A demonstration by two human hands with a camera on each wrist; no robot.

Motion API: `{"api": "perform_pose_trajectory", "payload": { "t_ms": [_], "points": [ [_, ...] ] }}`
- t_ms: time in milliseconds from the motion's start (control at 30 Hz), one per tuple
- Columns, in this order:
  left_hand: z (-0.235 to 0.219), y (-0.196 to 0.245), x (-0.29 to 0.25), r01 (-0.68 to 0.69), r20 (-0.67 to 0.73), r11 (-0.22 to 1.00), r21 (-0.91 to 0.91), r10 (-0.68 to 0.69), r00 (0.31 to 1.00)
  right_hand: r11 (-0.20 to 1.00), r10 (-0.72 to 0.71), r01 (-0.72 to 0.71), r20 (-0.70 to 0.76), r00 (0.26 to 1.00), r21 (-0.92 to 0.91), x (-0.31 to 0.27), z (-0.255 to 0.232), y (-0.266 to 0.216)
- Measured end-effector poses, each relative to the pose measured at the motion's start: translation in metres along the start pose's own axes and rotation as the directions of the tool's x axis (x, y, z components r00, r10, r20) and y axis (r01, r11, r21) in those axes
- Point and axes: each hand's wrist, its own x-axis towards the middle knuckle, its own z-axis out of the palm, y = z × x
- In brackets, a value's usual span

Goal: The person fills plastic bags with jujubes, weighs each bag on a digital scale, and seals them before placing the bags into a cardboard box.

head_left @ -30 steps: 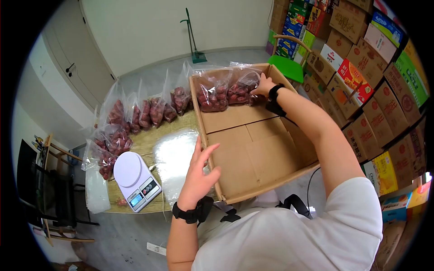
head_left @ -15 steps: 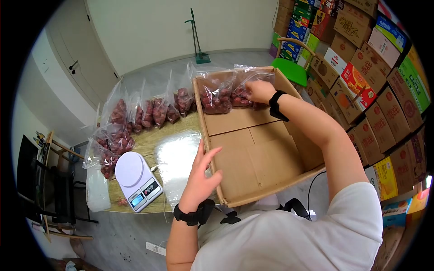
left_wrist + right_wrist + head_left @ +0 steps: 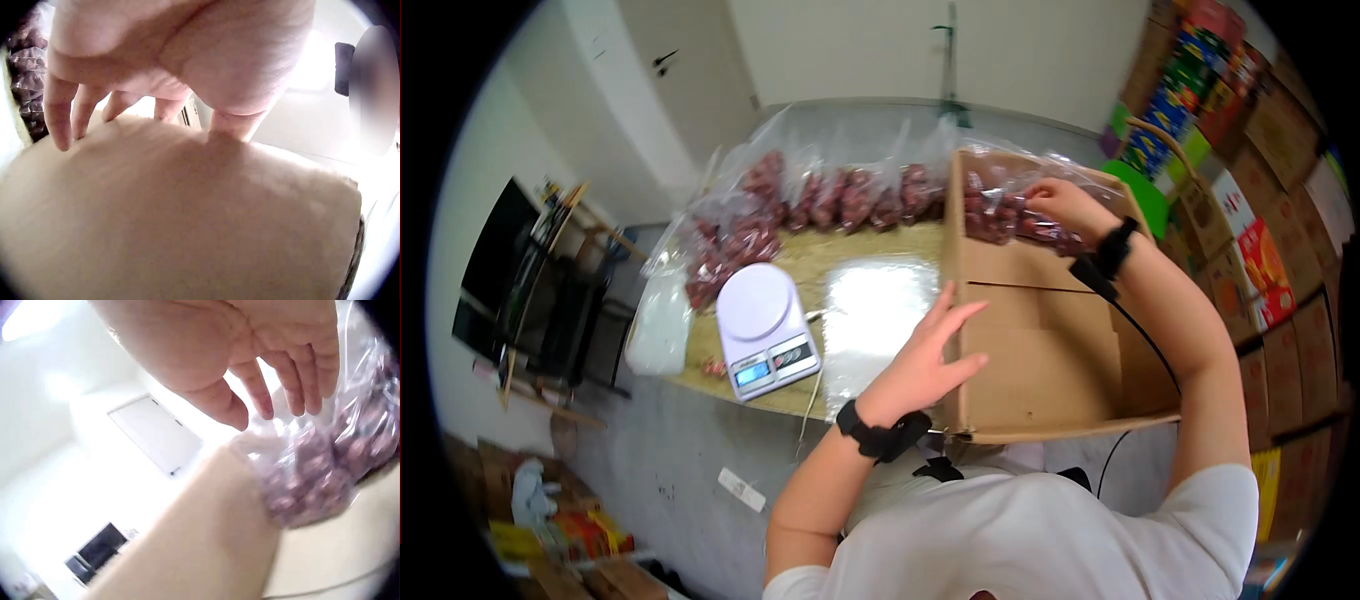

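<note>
You're in what looks like a storage and packing room: tall stacks of printed, multicoloured cardboard cartons rise at your two o'clock, a white-and-lilac digital scale sits at ten, and clear plastic bags of dark red, lumpy produce line up at eleven, with a plain pale door beyond them.

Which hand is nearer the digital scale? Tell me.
Left. The left hand is at the left wall of the cardboard box, across the flat clear plastic from the digital scale; the right hand is farther, at the bagged red produce inside the box.
</note>
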Motion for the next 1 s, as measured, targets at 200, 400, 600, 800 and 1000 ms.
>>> {"api": "perform_pose_trajectory", "payload": {
  "t_ms": [200,400,600,800,1000],
  "points": [
    [-0.108,-0.043,0.003,0.116,-0.485,0.984,0.136,-0.036,0.874,0.905,-0.060,-0.081,0.313,0.948,0.417,-0.092,0.022,-0.099],
    [-0.262,-0.160,-0.044,0.356,-0.848,0.883,-0.306,-0.423,0.320,0.902,-0.049,-0.073,0.269,0.962,0.425,-0.173,0.005,-0.127],
    [-0.305,-0.208,-0.087,0.360,-0.828,0.870,-0.337,-0.456,0.327,0.938,-0.091,0.088,-0.006,0.996,0.336,-0.249,0.001,-0.110],
    [-0.325,-0.231,-0.111,0.415,-0.739,0.827,-0.379,-0.540,0.401,0.999,-0.023,0.035,-0.294,0.956,0.033,-0.296,0.048,-0.057],
    [-0.322,-0.224,-0.088,0.339,-0.650,0.777,-0.531,-0.630,0.425,0.966,-0.161,0.018,-0.543,0.824,-0.259,-0.291,0.066,-0.030]
  ]
}}
